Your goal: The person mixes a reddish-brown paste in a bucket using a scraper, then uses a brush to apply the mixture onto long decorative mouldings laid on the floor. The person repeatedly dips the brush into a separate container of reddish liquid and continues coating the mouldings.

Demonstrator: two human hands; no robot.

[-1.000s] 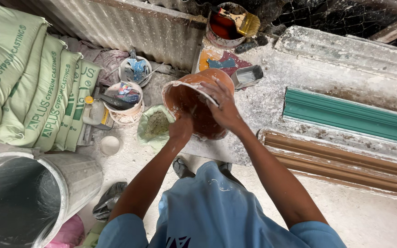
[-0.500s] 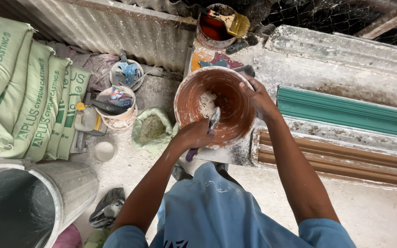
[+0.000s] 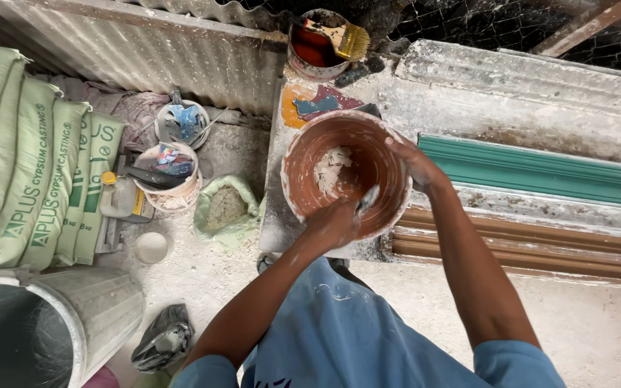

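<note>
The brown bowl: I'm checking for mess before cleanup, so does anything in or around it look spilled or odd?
Pale lumps cling unevenly inside the brown bowl. White smears coat the bench beneath it. Nothing looks freshly spilled.

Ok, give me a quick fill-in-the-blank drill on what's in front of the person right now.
1. The right hand steadies the rim of the reddish-brown ____.
2. The left hand holds a tool inside the bowl, where a patch of ____ paste sticks.
3. A paintbrush lies across the ____ can beyond the bowl.
4. The stacked sacks lie on the person's ____ side.

Missing words: bowl; whitish; red; left
</note>
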